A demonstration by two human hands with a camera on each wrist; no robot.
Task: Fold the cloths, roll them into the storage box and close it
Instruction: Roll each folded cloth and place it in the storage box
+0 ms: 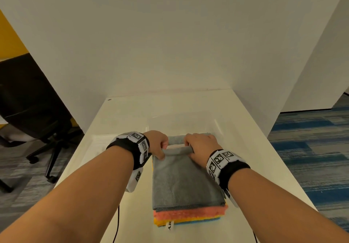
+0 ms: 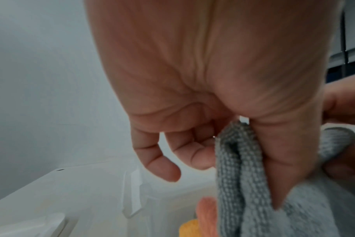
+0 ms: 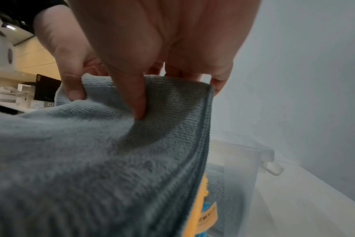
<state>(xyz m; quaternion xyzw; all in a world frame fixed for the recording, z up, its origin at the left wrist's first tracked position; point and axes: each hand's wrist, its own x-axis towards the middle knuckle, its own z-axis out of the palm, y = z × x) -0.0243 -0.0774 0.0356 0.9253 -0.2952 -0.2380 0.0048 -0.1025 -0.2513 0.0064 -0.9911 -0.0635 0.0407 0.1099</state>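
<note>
step: start roll | both hands pinching grey cloth [image 1: 186,178] far edge, 12 o'clock | left hand [image 1: 157,144], right hand [image 1: 201,148] | keep the roll tight and even toward 6 o'clock

Stack of folded cloths [image 1: 186,201] lies near the tabletop's [image 1: 264,159] front edge; storage box [image 1: 217,123] stands behind it.
</note>
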